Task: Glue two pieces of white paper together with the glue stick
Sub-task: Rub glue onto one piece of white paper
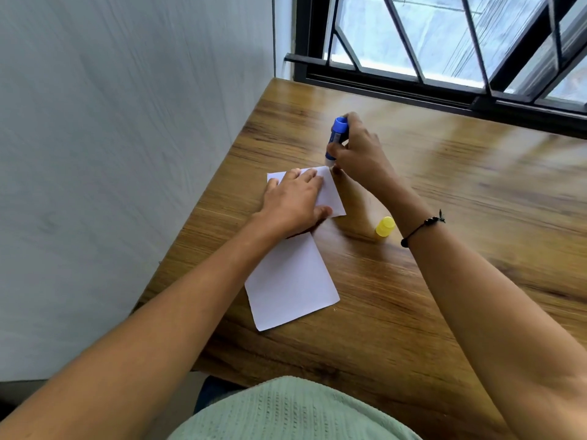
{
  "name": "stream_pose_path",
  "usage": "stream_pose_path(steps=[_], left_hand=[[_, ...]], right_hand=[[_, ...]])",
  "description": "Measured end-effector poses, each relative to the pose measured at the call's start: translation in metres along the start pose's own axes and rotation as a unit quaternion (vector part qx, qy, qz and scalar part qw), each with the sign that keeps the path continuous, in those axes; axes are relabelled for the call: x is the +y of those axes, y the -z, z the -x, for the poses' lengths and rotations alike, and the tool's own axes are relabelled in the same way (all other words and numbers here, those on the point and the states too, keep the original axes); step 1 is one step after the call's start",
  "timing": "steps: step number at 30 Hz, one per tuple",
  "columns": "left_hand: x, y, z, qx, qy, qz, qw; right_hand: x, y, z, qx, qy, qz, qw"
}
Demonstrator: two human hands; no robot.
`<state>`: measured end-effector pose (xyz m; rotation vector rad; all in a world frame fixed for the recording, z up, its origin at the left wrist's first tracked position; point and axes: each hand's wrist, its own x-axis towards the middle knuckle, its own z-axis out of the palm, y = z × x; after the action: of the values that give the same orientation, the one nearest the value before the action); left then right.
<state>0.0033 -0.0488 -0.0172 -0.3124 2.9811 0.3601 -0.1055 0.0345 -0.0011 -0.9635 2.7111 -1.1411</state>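
Two white paper pieces lie on the wooden table (444, 217). The far piece (330, 195) is pinned flat under my left hand (295, 201), whose straight fingers press on it. The near, larger piece (292, 281) lies just below that hand, its top edge hidden under my palm. My right hand (359, 147) grips a blue glue stick (337, 134), held upright with its lower end at the far piece's top right corner. The yellow cap (385, 227) rests on the table to the right of the papers, under my right wrist.
A grey wall runs along the table's left edge. A black-framed barred window (444, 42) stands behind the far edge. Bare tabletop stretches to the right. My green shirt (286, 411) fills the bottom of the view.
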Motion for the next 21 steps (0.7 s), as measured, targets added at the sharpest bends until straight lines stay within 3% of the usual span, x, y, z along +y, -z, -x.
stream_pose_path(steps=[21], left_hand=[[-0.004, 0.003, -0.005, -0.030, -0.011, -0.021, 0.999]], right_hand=[[-0.003, -0.002, 0.011, -0.027, 0.000, 0.034, 0.999]])
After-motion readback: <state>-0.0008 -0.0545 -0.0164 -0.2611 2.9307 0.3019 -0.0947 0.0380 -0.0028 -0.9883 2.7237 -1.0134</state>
